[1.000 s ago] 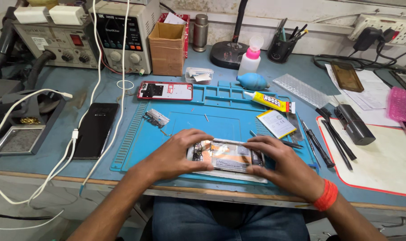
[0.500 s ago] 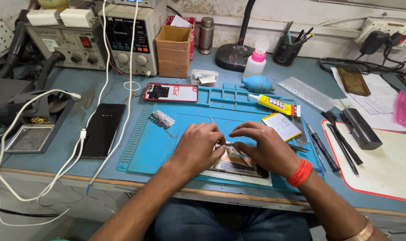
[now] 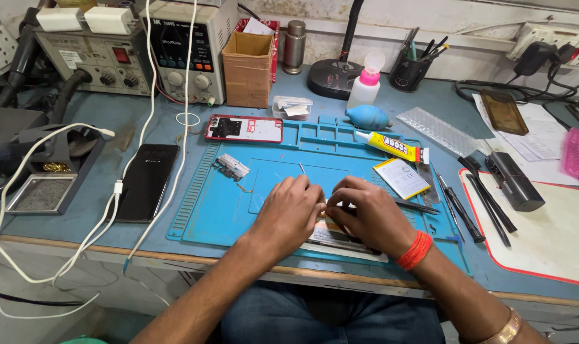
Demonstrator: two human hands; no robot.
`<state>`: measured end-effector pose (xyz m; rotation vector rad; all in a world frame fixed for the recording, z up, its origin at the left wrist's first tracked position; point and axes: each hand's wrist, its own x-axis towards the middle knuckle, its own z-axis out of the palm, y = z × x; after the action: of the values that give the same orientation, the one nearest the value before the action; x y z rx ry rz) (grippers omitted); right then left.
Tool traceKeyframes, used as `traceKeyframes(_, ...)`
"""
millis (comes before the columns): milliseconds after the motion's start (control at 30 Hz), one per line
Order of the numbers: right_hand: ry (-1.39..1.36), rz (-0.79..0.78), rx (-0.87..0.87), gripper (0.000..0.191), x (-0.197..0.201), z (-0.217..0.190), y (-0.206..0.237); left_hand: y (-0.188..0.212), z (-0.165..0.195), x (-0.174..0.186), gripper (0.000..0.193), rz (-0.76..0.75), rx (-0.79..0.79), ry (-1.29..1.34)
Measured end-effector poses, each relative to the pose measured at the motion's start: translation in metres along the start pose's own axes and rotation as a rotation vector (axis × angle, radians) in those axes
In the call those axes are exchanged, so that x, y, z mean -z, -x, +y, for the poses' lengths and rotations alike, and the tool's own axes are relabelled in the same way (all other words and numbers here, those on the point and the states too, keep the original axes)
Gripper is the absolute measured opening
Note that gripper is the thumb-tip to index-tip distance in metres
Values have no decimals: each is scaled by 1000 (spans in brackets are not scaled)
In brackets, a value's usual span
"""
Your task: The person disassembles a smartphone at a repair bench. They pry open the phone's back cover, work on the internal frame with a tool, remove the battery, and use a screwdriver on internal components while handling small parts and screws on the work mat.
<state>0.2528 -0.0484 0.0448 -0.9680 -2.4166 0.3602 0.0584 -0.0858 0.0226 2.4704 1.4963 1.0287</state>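
Observation:
An opened phone [image 3: 343,245] lies on the blue repair mat [image 3: 238,210] near the table's front edge, mostly hidden under both hands. My left hand [image 3: 289,213] rests on its left part, fingers pinched on a thin metal tool [image 3: 301,168] that sticks up and away from me. Curled over the phone's right part is my right hand [image 3: 369,216], its fingertips meeting those of the left and pressing on the phone. What lies between the fingertips is hidden.
On the mat lie a red phone frame [image 3: 243,129], a small metal part [image 3: 231,167], a yellow glue tube [image 3: 391,146] and a phone battery [image 3: 401,178]. A black phone [image 3: 146,181] and white cables lie left. Tools [image 3: 474,204] and a white pad [image 3: 544,236] are right.
My hands, earlier apart at the two ends of the phone, have come together over its middle. The thin tool now stands up from my left fingers.

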Motion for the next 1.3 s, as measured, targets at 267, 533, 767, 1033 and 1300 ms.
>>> traceKeyframes(267,42,101,271,16,7,-3,8,-8,-7,12,20,-96,105,217)
traceKeyframes(533,-89,-46,248,13,9,-3,16,-8,-20,31,22,-214,4,182)
traceKeyframes(767,-202,-79,-132,17,5,-8,6,-20,-10,35,22,-349,109,13)
traceKeyframes(1033,-138,-26,-10,17,5,-12,-2,-28,-10,28,21,-290,45,45)
traceKeyframes(1300,-97,14,2,18,-3,-15,-2,-24,-31,18,35,-279,334,627)
